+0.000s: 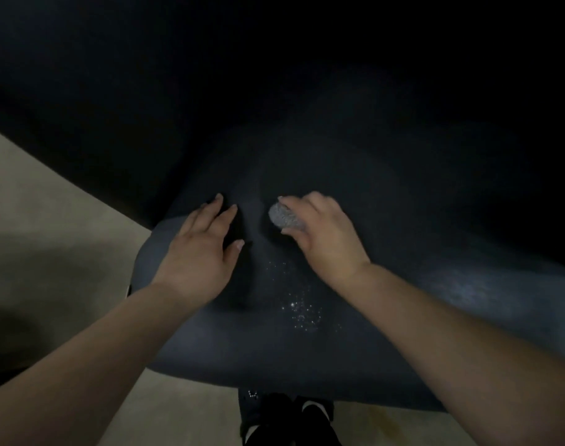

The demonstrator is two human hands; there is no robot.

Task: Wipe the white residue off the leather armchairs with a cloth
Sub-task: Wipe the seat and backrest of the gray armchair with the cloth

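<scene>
Dark leather covers the armchair (355,342), seen from above in dim light, with pale floor (49,220) to its left. White specks of residue (302,312) are scattered on the seat just nearer than both hands, between the wrists. The left hand (200,249) is laid flat on the seat, fingers straight and spread. Just right of it, apart, the right hand (323,233) is curled round a grey cloth (282,215), which is bunched, pinched between thumb and fingers, and pressed to the leather beyond the residue.
</scene>
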